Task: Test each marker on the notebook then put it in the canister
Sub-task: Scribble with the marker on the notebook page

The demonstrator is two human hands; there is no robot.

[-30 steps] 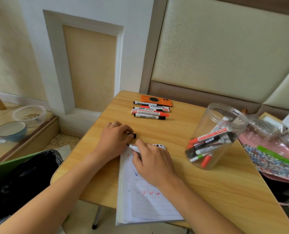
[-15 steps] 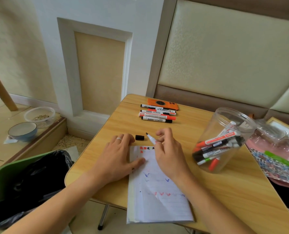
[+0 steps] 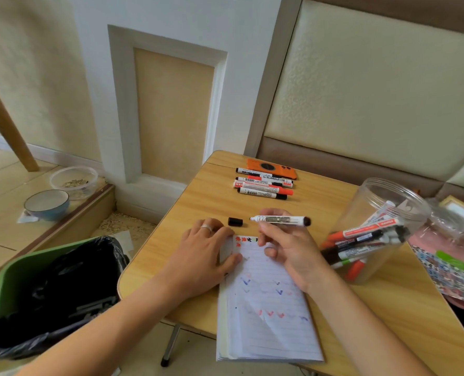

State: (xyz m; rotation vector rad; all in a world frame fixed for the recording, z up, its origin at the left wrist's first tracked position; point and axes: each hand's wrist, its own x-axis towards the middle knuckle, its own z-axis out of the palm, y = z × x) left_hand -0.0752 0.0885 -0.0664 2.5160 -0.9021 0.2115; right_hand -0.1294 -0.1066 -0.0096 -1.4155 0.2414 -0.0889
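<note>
My right hand (image 3: 287, 248) pinches an uncapped black marker (image 3: 281, 220), held level above the top of the lined notebook (image 3: 263, 316), tip pointing left. Its black cap (image 3: 235, 222) lies on the table just left of the tip. My left hand (image 3: 202, 256) rests flat on the notebook's upper left corner, fingers straight. The page carries red and blue tick marks. Several markers (image 3: 262, 185) lie in a row at the table's far side. The clear plastic canister (image 3: 382, 213) on the right holds several markers.
An orange phone (image 3: 271, 167) lies behind the marker row. A green bin (image 3: 11, 280) with a black liner stands left of the wooden table (image 3: 198, 202). Two bowls (image 3: 47, 203) sit on the floor step. Patterned bags (image 3: 453, 267) crowd the right edge.
My right hand lifted the marker off the page and turned it level. My left hand let go of the cap, which now lies on the table, and flattened onto the notebook.
</note>
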